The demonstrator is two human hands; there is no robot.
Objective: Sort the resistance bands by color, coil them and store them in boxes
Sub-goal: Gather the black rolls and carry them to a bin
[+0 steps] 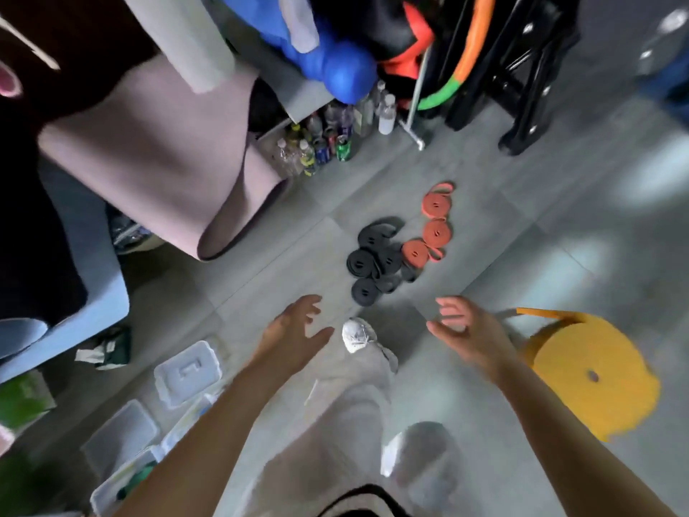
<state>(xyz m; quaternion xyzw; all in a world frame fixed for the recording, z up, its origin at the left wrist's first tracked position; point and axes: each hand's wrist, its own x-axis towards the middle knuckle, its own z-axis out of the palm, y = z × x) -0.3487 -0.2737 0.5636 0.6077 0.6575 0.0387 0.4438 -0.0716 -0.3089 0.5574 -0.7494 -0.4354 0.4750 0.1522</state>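
Black bands (pixel 361 263) lie coiled in a tight cluster on the floor (pixel 522 263) ahead of me. Orange bands (pixel 436 231) sit just right of them, in a row running toward the far side; the farthest looks partly unrolled, though blur makes that uncertain. My left hand (pixel 294 330) and right hand (pixel 468 330) hover apart on the near side of the black bands, fingers spread and loose, grasping nothing. A white shoe (pixel 358 334) shows between them. Clear boxes (pixel 188 371) stand near left, one of them lidded. A yellow stool (pixel 592 371) stands near right.
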